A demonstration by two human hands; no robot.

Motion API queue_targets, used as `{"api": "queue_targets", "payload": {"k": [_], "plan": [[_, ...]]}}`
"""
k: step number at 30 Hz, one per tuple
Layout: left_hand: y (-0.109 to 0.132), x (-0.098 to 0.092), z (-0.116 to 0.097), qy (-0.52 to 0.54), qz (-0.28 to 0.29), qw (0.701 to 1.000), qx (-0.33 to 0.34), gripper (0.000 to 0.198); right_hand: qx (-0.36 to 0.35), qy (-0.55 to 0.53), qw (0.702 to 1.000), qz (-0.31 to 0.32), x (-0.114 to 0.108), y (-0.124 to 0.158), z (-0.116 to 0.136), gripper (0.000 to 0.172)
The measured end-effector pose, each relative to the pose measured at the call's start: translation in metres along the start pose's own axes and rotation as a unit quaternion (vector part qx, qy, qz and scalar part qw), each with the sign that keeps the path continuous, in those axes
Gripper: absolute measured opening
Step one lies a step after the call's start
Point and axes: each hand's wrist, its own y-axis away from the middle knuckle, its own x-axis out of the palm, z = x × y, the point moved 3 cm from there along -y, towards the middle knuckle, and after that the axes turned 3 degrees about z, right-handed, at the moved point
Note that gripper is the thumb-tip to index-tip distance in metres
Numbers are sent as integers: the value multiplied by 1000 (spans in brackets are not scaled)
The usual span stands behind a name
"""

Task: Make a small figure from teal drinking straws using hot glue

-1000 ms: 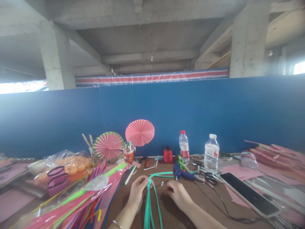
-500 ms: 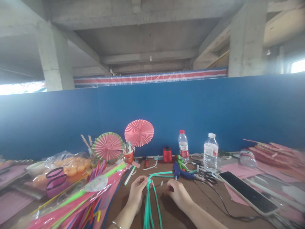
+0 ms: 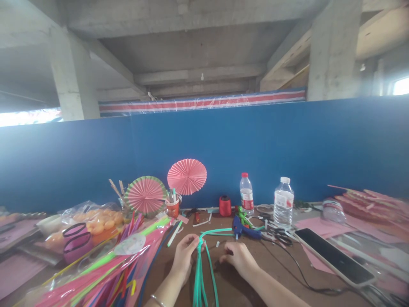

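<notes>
My left hand (image 3: 186, 256) is closed, with thumb and fingers pinching a bundle of teal pipe cleaners (image 3: 198, 273) at the point where they are twisted together. Several stems hang down toward me, while others bend away to the right at the top, reaching the glue gun. To the right of the bundle, my right hand (image 3: 238, 259) hovers low over the brown table (image 3: 166, 281), apart from the stems. Its fingers are loosely curled, the thumb and index finger have a gap between them, and I see nothing in them.
Beyond my right hand lie a blue glue gun (image 3: 244, 230) and scissors (image 3: 281, 236). Two water bottles (image 3: 283, 204), a red thread spool (image 3: 225, 206) and a marker cup (image 3: 173, 209) stand behind. Bagged pipe cleaners (image 3: 105, 273) fill the left; a phone (image 3: 335, 258) lies right.
My right hand has shifted very slightly and its thumb and index finger look a little further apart. The left hand keeps its pinch on the teal pipe cleaners.
</notes>
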Motion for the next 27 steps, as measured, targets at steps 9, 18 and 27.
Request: {"api": "queue_targets", "payload": {"k": [9, 18, 27], "plan": [[1, 4, -5, -21, -6, 1000, 3, 21, 2, 36, 999, -23, -3, 5, 2, 34], [6, 9, -29, -82, -30, 995, 54, 21, 118, 123, 979, -110, -115, -3, -63, 30], [26, 18, -69, -330, -17, 908, 259, 10, 210, 230, 950, 33, -147, 16, -140, 17]]}}
